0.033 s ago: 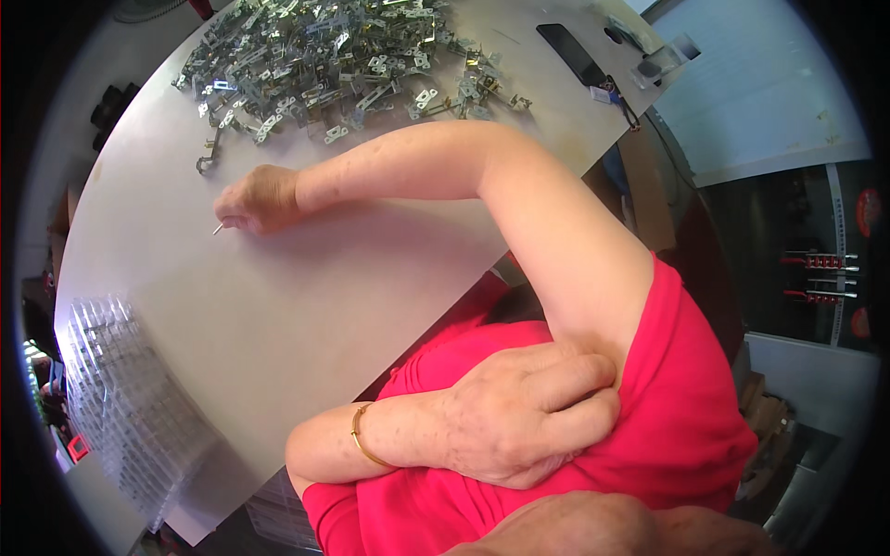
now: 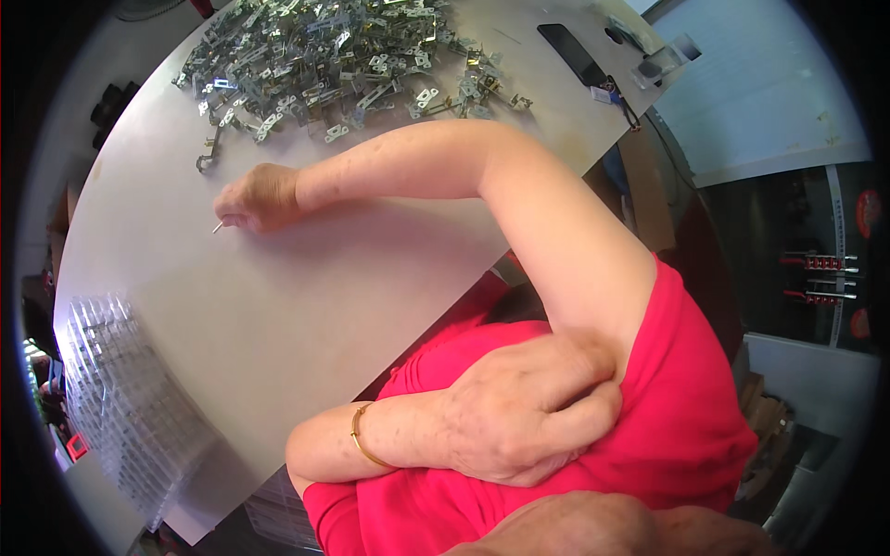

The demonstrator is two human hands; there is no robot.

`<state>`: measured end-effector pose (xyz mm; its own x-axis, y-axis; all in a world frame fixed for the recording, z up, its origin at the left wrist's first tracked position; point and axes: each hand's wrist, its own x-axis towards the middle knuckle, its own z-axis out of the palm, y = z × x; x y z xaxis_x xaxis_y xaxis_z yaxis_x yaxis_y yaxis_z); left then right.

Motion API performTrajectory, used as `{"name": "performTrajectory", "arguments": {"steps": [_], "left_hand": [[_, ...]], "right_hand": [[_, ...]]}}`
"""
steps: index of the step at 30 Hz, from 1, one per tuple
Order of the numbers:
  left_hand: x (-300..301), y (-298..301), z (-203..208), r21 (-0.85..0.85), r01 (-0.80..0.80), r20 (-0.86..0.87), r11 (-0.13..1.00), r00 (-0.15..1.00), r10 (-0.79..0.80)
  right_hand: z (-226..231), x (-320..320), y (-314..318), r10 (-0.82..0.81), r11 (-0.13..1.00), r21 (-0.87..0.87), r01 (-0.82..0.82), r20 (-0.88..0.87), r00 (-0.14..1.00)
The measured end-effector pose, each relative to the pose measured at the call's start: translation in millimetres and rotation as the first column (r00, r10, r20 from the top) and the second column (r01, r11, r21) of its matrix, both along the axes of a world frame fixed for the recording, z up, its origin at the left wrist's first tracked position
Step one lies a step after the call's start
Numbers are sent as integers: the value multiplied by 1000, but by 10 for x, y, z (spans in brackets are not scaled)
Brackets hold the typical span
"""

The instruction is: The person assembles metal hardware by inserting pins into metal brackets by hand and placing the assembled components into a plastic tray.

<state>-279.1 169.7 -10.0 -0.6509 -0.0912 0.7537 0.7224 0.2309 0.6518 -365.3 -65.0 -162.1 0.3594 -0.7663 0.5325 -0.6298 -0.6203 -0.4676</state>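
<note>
The pale surface (image 2: 306,306) is the biggest thing here, and a big pile of metal parts (image 2: 315,65) sits on it, just as it did a moment ago. A stack of clear plastic trays (image 2: 130,398) is to the left of the pile and closer to the person.

The left hand (image 2: 528,417) is off the surface, well apart from the pile, up against the top of the right arm by the red sleeve (image 2: 672,334). Its fingers are bent, and I cannot see the tips, so I cannot tell if it has hold of anything. It has moved just a tiny bit. To me, that looks like a rub at the arm, so work on the metal parts seems to be on a small stop.

The right hand (image 2: 262,197) has not really moved. It is near the pile's close left side, curled up tight around a thin metal stick. A black phone (image 2: 572,54) lies to the right of the pile. One metal piece (image 2: 206,164) is at the pile's close left edge. Smallest is the thin metal stick (image 2: 218,227), its end poking out.
</note>
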Motion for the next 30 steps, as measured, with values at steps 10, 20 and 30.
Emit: {"name": "performTrajectory", "arguments": {"steps": [10,20,30], "left_hand": [[-47,-6,-69,140,119,42,983,991,-126],[154,27,-48,197,-95,265,976,963,40],[22,128,-83,96,-257,210,962,950,233]], "right_hand": [[-61,-18,-60,-42,992,121,30,102,994],[825,-288,-438,-105,764,546,-344,631,769],[1166,-391,-593,-205,703,491,-514,832,515]]}}
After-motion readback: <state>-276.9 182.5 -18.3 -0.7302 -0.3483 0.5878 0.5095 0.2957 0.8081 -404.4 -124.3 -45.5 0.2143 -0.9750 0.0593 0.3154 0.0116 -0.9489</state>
